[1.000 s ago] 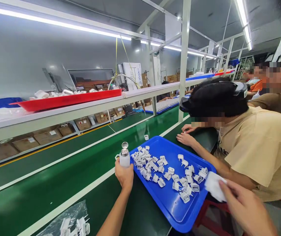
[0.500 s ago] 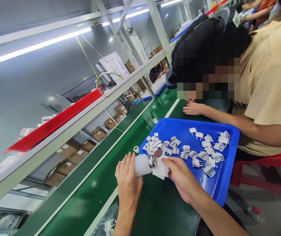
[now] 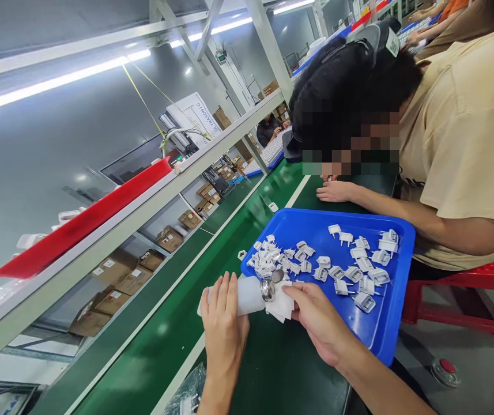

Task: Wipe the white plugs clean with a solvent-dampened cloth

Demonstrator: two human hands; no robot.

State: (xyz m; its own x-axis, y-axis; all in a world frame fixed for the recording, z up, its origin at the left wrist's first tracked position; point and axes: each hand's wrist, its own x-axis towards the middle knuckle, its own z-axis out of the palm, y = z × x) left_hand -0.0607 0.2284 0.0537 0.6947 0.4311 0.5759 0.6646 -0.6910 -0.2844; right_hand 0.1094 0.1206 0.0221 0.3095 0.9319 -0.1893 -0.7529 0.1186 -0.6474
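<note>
My left hand [image 3: 223,314] is wrapped around a translucent white bottle [image 3: 250,296], which lies tilted on its side. Its metal cap [image 3: 267,290] points right, with the round lid flipped up. Between the thumb and fingers of my right hand [image 3: 316,317] is a folded white cloth [image 3: 279,302], held against the bottle's mouth. Just beyond both hands is a blue tray [image 3: 402,276] with many white plug housings [image 3: 335,272], some with pins showing. They lie in a dense heap at the tray's left and scattered toward its right.
A co-worker [image 3: 467,138] in a beige shirt leans over the bench at right, one forearm beside the tray. The green conveyor belt [image 3: 143,351] runs diagonally, with a few loose white pieces on it. A red tray [image 3: 78,219] sits on the rail above. A red stool [image 3: 467,300] stands at right.
The view has shifted slightly. The bottle is tipped a little differently against the cloth, and its open lid now shows grey instead of brownish. Both hands keep their grip.
</note>
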